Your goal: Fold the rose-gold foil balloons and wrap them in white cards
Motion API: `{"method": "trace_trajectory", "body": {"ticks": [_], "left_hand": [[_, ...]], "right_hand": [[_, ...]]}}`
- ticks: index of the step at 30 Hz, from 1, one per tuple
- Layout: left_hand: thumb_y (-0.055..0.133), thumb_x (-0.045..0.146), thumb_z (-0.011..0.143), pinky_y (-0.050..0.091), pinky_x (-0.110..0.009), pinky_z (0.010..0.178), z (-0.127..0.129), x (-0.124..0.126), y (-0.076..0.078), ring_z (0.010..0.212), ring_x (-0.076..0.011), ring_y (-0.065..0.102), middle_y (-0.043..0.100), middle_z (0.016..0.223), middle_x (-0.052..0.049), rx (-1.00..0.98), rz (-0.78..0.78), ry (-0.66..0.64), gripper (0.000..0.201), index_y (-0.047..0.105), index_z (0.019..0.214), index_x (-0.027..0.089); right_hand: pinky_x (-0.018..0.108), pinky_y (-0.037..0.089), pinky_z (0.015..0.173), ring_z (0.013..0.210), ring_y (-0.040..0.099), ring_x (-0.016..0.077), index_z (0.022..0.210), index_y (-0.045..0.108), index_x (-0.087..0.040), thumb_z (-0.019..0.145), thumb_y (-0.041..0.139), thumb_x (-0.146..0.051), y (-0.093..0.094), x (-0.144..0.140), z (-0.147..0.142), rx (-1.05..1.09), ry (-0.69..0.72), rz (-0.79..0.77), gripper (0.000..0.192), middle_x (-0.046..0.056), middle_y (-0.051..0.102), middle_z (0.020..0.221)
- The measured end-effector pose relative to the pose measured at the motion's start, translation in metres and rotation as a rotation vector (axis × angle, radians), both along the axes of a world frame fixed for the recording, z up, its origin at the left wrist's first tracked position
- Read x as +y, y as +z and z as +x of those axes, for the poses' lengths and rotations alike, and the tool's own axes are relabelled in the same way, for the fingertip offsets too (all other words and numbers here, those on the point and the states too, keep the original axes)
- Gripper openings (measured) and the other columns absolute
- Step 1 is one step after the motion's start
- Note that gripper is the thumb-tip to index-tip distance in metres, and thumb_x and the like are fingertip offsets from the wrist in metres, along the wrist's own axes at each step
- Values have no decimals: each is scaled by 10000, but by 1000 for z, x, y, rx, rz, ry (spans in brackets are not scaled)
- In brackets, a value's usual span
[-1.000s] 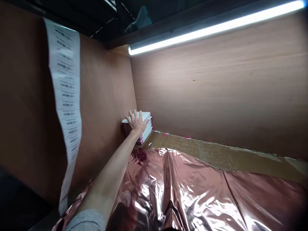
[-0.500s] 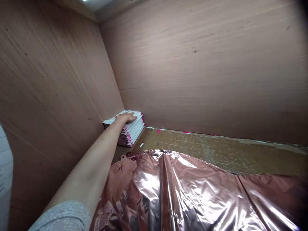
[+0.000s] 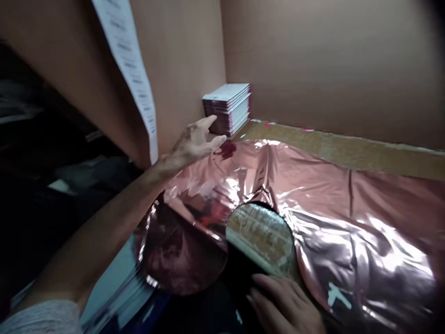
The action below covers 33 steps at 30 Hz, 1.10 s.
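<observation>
My left hand reaches over the left part of a rose-gold foil balloon, thumb and fingers apart, holding nothing. Just beyond its fingertips is a stack of thin white cards or booklets with pink edges, standing in the corner. The shiny balloon lies flat and creased, with a round opening through which brown cardboard shows. My right hand is low in the view, by the balloon's front edge below that opening. Its fingers are stretched out and somewhat blurred, and its thumb is hidden.
Wooden panels enclose the compartment at left and back. Worn brown cardboard covers its floor. A printed paper strip hangs at the left panel's front edge. Below my left arm lies a pale stack; dark clutter fills the left.
My left hand has come off the top of the white stack and drawn back toward me, opening. My right hand has come into view. The view has swung left and down.
</observation>
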<state>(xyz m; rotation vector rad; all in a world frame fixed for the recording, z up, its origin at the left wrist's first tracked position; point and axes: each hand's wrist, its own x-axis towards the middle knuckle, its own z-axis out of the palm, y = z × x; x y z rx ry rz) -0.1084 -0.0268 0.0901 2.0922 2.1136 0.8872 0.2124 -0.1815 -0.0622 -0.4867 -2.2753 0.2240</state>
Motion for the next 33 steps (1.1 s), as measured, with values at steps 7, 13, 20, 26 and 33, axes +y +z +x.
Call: {"method": "trace_trajectory", "body": {"ticks": [7, 13, 20, 26, 33], "left_hand": [[678, 533, 769, 581, -341, 806, -27, -240, -61, 913, -243, 702, 719, 1070, -98, -570, -91, 432, 529, 667, 1117, 134], [664, 566, 773, 568, -277, 626, -2, -349, -137, 784, -223, 716, 739, 908, -94, -835, -114, 665, 487, 682, 999, 135], [595, 461, 873, 578, -286, 704, 16, -360, -155, 783, -197, 718, 748, 932, -71, -720, 147, 733, 327, 680, 988, 167], [579, 137, 855, 567, -303, 845, 37, -342, -143, 895, -188, 706, 757, 948, -30, -67, 385, 249, 236, 691, 1035, 239], [519, 444, 892, 476, -515, 1035, 42, -336, -178, 1331, -337, 477, 500, 1445, -126, 116, -411, 210, 535, 549, 1372, 211]], "right_hand": [[391, 506, 816, 971, 581, 265, 1274, 544, -35, 917, 481, -117, -55, -80, -125, -219, 271, 137, 371, 162, 636, 1083], [423, 475, 884, 997, 568, 287, 1247, 560, 0, 834, 516, -39, -83, -83, -139, -474, 224, 248, 417, 228, 613, 1125], [245, 421, 653, 754, 600, 153, 824, 697, -169, 914, 603, -231, -31, -38, -162, -728, 304, -379, 144, 43, 677, 848], [223, 265, 483, 534, 436, 87, 679, 672, -132, 860, 656, -445, 13, 4, -187, -637, 493, -867, 362, -39, 505, 548], [227, 220, 479, 505, 364, 69, 600, 553, -142, 843, 639, -486, 78, 99, -197, -390, 207, -832, 429, -51, 418, 518]]}}
